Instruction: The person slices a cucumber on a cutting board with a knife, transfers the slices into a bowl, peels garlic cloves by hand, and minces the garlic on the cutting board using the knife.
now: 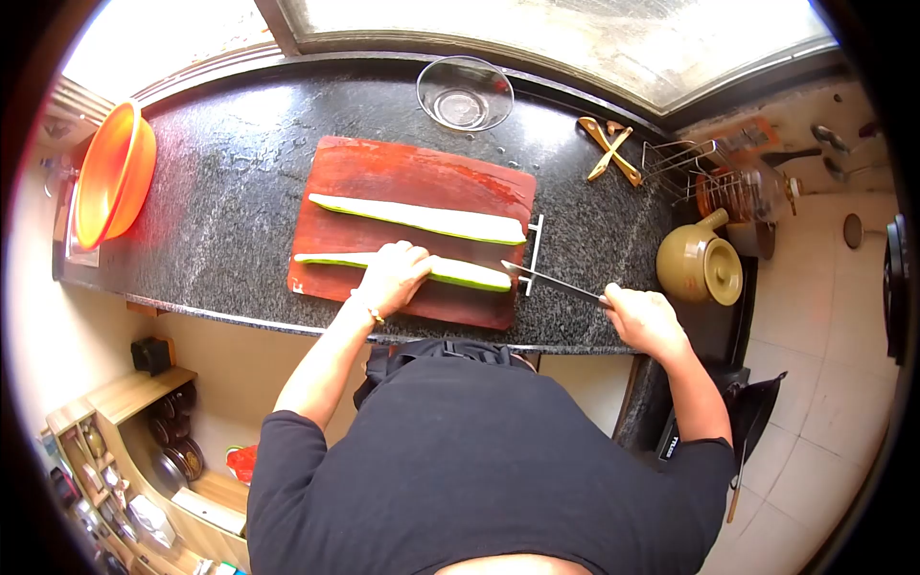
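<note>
A reddish-brown cutting board (412, 172) lies on the counter in the head view. Across it rest two long, pale-fleshed strips with green skin edges, like a cucumber or gourd split lengthwise. The farther vegetable half (422, 218) lies untouched. My left hand (395, 276) presses down on the nearer vegetable half (470, 275), its fingers curled around the middle. In my right hand (644, 316) is a kitchen knife (561, 286), gripped by the handle. Its blade points left, with the tip by the right end of the nearer half; whether they touch I cannot tell.
Behind the board stands a clear glass bowl (465, 93). An orange basin (117, 174) is at the far left. To the right are crossed wooden utensils (613, 153), a wire rack (682, 168) and a lidded tan pot (700, 264). The counter's front edge (249, 321) runs before me.
</note>
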Tool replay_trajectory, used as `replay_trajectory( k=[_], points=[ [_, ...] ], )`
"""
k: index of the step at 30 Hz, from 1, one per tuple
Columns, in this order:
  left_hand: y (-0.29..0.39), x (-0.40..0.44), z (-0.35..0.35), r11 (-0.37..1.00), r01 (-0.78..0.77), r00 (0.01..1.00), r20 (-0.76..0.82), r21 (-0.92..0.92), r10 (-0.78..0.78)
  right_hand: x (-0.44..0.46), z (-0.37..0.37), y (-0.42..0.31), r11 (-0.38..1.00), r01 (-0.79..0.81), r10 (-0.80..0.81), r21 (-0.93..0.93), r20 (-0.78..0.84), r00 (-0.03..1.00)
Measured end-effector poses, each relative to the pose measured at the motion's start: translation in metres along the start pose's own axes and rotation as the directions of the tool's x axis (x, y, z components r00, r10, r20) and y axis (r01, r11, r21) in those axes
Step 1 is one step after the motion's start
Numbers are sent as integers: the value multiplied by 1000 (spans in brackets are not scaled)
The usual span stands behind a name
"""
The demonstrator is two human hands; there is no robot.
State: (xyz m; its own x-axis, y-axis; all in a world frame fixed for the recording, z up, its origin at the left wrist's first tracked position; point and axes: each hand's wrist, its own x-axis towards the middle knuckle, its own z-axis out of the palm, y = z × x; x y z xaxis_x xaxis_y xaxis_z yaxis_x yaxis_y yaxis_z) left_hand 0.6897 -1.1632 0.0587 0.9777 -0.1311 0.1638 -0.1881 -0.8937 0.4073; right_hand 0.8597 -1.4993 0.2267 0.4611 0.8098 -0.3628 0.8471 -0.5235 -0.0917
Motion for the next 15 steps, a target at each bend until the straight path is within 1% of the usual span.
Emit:
replay_trajectory(
  k=[1, 2, 3, 5, 6, 7, 8, 9, 10, 11, 12, 13, 14, 15],
  points=[
    [-3, 0, -8, 999, -1, 999, 41, -37, 2, -1, -3, 3, 998, -24, 23, 55, 8, 1000],
    [-6, 2, -24, 996, 51, 982, 186, -67, -37, -3, -6, 1, 988, -113, 112, 106, 16, 994],
    [-10, 2, -36, 990, 106, 942, 329, -90, -71, -4, -4, 1, 979, -138, 141, 148, -10, 990],
    [-26, -2, -45, 959, 199, 906, 410, -202, -102, -3, 3, 2, 956, -180, 199, 233, -58, 978],
    [-33, 2, -49, 941, 271, 851, 508, -204, -135, -2, 9, 3, 919, -219, 247, 329, -46, 968],
    [-39, 6, -54, 918, 343, 783, 600, -198, -164, 0, 18, 4, 894, -227, 271, 387, -61, 961],
    [-40, 9, -56, 915, 380, 749, 626, -137, -217, 2, 27, 4, 865, -233, 296, 444, -76, 952],
    [-41, 11, -52, 950, 303, 822, 525, -76, -220, 4, 36, 4, 833, -237, 322, 500, -90, 942],
    [-43, 13, -45, 974, 228, 885, 417, -4, -205, 5, 45, 4, 796, -202, 335, 571, -138, 932],
    [-40, 17, -43, 984, 159, 936, 306, 75, -174, 5, 49, 3, 758, -209, 363, 618, -132, 922],
    [-34, 21, -39, 993, 113, 990, 79, 14, -114, 6, 52, 1, 718, -215, 389, 662, -125, 913],
    [-29, 30, -35, 998, 58, 998, -13, 33, -57, 8, 53, -2, 675, -219, 414, 705, -116, 903],
    [-24, 39, -29, 998, 3, 995, -102, 56, 3, 10, 55, -4, 660, -172, 409, 731, -158, 899],
    [-22, 48, -24, 995, -51, 980, -189, 82, 65, 13, 57, -7, 638, -164, 432, 752, -173, 885]
  ],
)
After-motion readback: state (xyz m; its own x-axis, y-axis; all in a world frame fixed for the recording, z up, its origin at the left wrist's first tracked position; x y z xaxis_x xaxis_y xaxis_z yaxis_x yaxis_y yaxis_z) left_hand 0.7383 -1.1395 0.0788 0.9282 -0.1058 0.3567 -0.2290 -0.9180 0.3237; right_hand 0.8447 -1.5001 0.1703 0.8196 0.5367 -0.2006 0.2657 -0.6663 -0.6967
